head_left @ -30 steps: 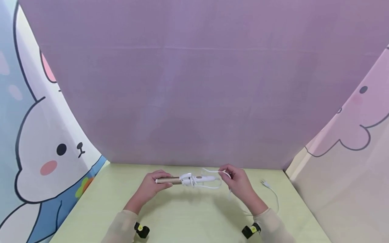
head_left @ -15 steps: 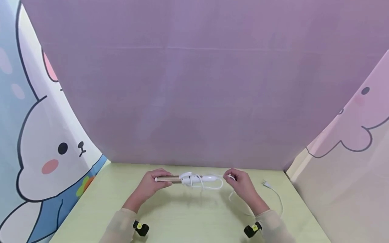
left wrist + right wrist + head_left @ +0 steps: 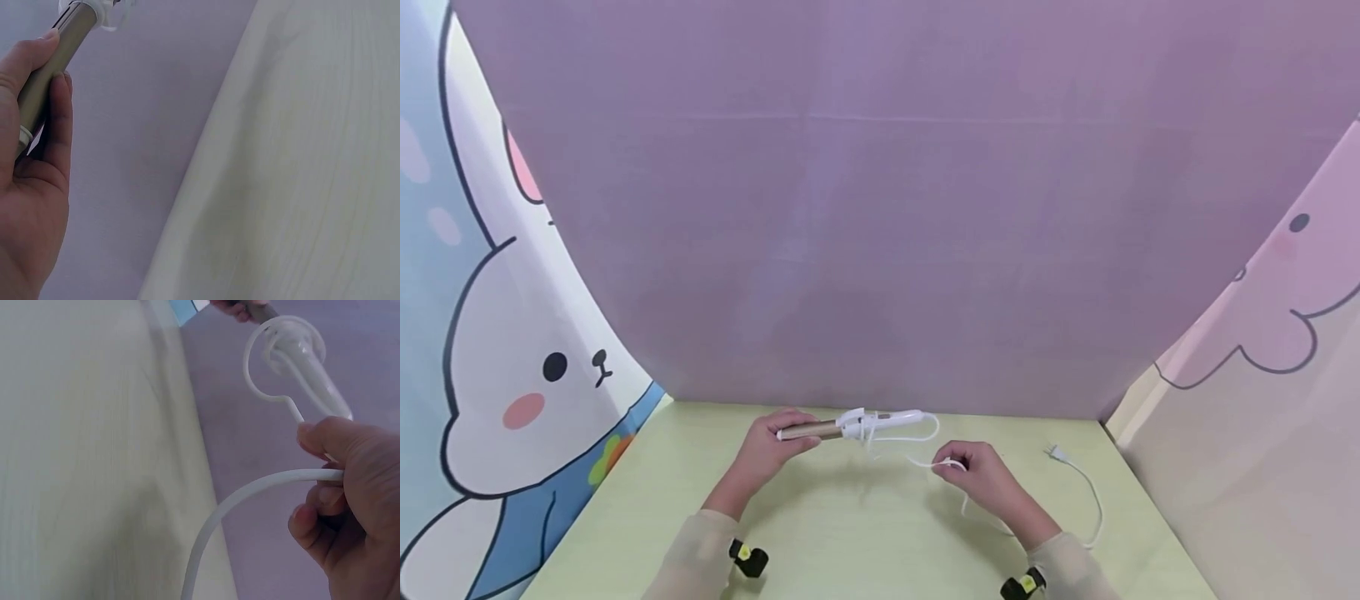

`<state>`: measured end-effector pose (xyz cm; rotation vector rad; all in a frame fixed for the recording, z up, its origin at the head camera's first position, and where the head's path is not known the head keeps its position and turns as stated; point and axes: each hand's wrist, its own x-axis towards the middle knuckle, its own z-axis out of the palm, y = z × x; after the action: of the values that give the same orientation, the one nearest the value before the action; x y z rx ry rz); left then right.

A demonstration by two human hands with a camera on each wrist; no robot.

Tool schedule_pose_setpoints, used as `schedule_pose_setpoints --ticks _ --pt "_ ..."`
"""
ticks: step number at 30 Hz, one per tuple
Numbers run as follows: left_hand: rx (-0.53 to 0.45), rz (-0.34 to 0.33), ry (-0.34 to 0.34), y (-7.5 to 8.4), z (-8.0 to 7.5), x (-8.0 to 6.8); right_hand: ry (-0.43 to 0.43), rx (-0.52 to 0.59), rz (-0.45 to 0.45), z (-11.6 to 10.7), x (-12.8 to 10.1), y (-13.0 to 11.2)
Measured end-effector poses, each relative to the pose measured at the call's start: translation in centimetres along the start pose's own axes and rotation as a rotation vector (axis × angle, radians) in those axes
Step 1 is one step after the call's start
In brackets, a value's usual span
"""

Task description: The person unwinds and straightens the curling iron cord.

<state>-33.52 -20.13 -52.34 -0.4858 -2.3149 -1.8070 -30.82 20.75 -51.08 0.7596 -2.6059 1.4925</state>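
One curling iron [image 3: 856, 424] is held up off the table [image 3: 850, 542], its long axis running nearly left to right, with the handle end set a little farther off than the tip. Its gold barrel [image 3: 816, 430] lies in the left hand [image 3: 760, 450], thumb along the near side and fingers along the far side, gripping it; the white tip sits back between them, close to the palm. The white handle [image 3: 901, 418] points away from the left fingers, towards the person's right, and ends beyond the right fingertips, clear of them.

One white cord [image 3: 250, 489] loops about the iron just past the left fingertips and bows out from the handle's end; it is thin and pale there, so I cannot fairly count the turns. The right hand [image 3: 985, 477] pinches this cord between thumb and forefinger, the other fingers curled in under them. From that pinch the cord drops below the right hand, passes by the wrist and curves out to one plug [image 3: 1057, 453], lying on the table to the right of the right fingers.

Behind both hands' fingers hangs one purple backdrop [image 3: 880, 208]; two printed panels flank it, a rabbit panel [image 3: 497, 333] left and a pink-figured panel [image 3: 1285, 342] right.
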Motion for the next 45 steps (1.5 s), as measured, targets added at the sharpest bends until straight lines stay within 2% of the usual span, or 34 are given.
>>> schedule_pose_setpoints --ticks 4,9,15,22,26,32,39,42,45 --pt "0.005 -0.002 0.003 -0.3 -0.1 0.0 -0.027 0.065 -0.067 -0.1 -0.1 -0.9" --pt "0.024 0.019 -0.022 -0.5 0.1 -0.2 -0.003 0.111 -0.137 -0.9 0.2 -2.4" --pt "0.05 0.034 -0.05 -0.6 0.5 -0.5 0.13 0.172 -0.102 -2.0 0.9 -3.7" --pt "0.036 0.009 -0.113 -0.6 0.9 -0.9 0.3 0.257 -0.039 -2.9 1.8 -4.2" --pt "0.032 0.016 -0.149 -0.6 0.9 -1.0 0.372 0.254 -0.044 -3.2 2.3 -3.6" --pt "0.03 0.025 -0.161 -0.3 0.9 -1.1 0.451 0.203 -0.054 -3.5 2.8 -1.4" --pt "0.007 0.029 -0.129 0.2 0.7 -1.0 0.416 0.1 -0.001 -3.5 2.4 1.6" --pt "0.01 0.03 -0.116 0.2 0.6 -0.9 0.351 0.016 0.017 -3.4 2.1 2.8" --pt "0.016 0.013 -0.1 0.3 0.6 -0.8 0.24 -0.053 0.043 -3.3 1.7 3.4"
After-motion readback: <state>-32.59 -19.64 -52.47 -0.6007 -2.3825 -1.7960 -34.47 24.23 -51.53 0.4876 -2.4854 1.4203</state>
